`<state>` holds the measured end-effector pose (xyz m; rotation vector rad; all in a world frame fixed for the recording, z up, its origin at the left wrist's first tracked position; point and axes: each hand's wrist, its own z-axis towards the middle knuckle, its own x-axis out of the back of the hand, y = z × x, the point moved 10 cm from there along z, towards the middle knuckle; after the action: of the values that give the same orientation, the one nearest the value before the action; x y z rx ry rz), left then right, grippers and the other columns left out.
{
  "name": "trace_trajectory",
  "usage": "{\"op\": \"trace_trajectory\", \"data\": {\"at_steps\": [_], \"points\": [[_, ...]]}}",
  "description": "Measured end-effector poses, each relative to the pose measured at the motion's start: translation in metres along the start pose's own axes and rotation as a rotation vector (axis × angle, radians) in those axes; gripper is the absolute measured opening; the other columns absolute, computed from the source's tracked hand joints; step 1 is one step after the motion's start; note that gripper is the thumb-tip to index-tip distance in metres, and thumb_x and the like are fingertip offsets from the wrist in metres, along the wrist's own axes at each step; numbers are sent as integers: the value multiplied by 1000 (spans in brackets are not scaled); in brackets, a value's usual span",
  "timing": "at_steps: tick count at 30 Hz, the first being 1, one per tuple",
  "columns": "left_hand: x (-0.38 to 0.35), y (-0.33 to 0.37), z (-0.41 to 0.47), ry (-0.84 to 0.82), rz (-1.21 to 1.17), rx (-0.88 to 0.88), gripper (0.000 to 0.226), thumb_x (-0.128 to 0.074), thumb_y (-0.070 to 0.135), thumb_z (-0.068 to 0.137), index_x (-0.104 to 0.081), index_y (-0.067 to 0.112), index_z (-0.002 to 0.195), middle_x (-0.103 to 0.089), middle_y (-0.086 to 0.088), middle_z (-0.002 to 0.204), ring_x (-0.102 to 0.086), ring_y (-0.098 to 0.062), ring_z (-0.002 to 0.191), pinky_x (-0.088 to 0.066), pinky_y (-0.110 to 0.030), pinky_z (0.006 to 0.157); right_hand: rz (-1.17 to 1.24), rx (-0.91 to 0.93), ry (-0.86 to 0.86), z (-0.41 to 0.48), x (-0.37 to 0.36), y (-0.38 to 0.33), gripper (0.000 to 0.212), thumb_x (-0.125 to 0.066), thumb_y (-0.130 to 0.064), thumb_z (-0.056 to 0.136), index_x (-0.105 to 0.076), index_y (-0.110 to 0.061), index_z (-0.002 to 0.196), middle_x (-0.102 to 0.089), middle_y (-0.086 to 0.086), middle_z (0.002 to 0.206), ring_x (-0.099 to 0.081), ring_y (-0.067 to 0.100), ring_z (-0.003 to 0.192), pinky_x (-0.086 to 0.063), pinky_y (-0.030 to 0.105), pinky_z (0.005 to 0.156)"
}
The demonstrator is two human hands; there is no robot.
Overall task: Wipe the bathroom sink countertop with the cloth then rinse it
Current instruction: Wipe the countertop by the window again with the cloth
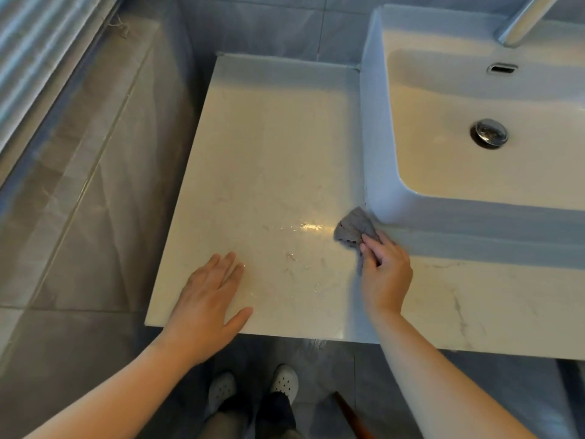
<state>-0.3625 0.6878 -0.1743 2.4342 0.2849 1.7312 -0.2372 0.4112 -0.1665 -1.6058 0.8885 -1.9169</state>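
A pale marble countertop (269,147) fills the middle of the view, with wet streaks near its front. My right hand (384,274) grips a small grey cloth (353,228) and presses it on the counter at the front left corner of the white sink (376,137). My left hand (209,307) lies flat on the counter near its front edge, fingers spread, holding nothing. The basin has a chrome drain (489,134) and an overflow slot (502,68); part of a chrome faucet (522,22) shows at the top right.
Grey tiled floor (79,201) lies to the left and below the counter. A window blind (34,42) runs along the top left. My feet in white clogs (253,386) stand below the counter edge, with a brown stick-like handle (348,413) beside them.
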Motion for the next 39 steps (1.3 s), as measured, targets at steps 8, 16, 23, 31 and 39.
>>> {"op": "trace_trajectory", "data": {"at_steps": [8,16,23,31,39], "points": [[2,-1,0,-4,-8,-11,88,-8,71,77,-9,24,151,5,5,159,7,-15,145,-1,-32,115,15,98,-50,-71,-26,-33,25,-62,-16,86,-71,-17,109,-64,-3,122,-49,13,110,-40,23,93],[-7,-8,4,-26,47,-60,89,-9,72,77,-4,24,151,10,2,159,9,-19,146,-4,-37,118,240,-54,-2,-71,14,-33,22,-66,-4,84,-74,-17,101,-66,-9,111,-59,1,106,-41,13,97],[-9,-7,4,-20,72,-71,91,-13,72,75,-13,21,151,1,-2,160,1,-23,146,-10,-41,118,69,-149,137,-58,43,22,22,-65,-7,86,-72,-10,106,-65,4,120,-60,17,112,-41,21,96],[-8,-10,4,-54,52,-100,88,-19,72,80,-7,22,151,5,-1,159,4,-22,146,-10,-41,118,60,-72,11,-139,0,-19,23,-64,-12,87,-72,-18,108,-59,-11,121,-49,5,113,-31,6,98],[19,-33,-25,113,-85,-94,66,-36,53,94,-41,6,140,-29,-13,152,-25,-29,140,-18,-36,115,396,-200,-246,-156,-19,-55,22,-62,-1,86,-74,-19,93,-66,-23,85,-67,-3,78,-48,5,66]]}}
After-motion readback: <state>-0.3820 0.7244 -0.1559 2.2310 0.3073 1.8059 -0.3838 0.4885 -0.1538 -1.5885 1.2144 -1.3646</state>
